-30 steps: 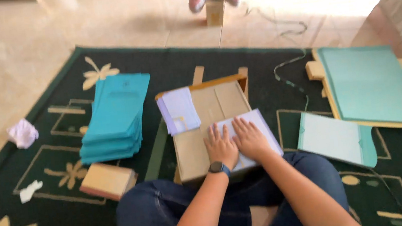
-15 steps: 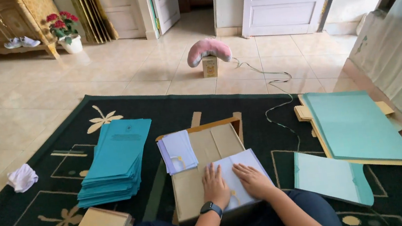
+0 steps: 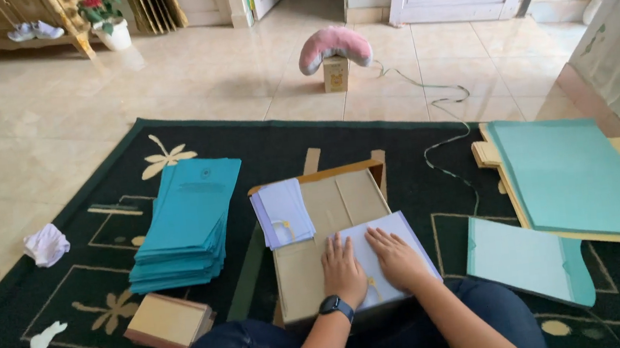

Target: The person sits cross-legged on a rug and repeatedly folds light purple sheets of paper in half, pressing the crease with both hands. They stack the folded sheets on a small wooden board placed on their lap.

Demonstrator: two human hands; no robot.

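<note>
Both my hands press flat on a white booklet (image 3: pixel 388 244) lying on a brown cardboard box (image 3: pixel 343 197) in front of my knees. My left hand (image 3: pixel 343 270), with a dark watch on its wrist, covers the booklet's left part. My right hand (image 3: pixel 398 257) lies beside it on the booklet's middle. A second small pile of white booklets (image 3: pixel 282 212) rests on the box's left edge. A tall stack of teal folders (image 3: pixel 188 219) stands on the dark patterned rug (image 3: pixel 95 319) to the left.
A small brown box (image 3: pixel 167 322) lies near my left knee. Large teal sheets on cardboard (image 3: pixel 575 177) and a teal folder (image 3: pixel 526 259) lie to the right. Crumpled white paper (image 3: pixel 46 245) sits at the rug's left edge. A pink cushion on a small box (image 3: pixel 334 50) stands on the tiles.
The camera has tilted up, showing more of the tiled room and doors. My hands stay pressed on the white booklet.
</note>
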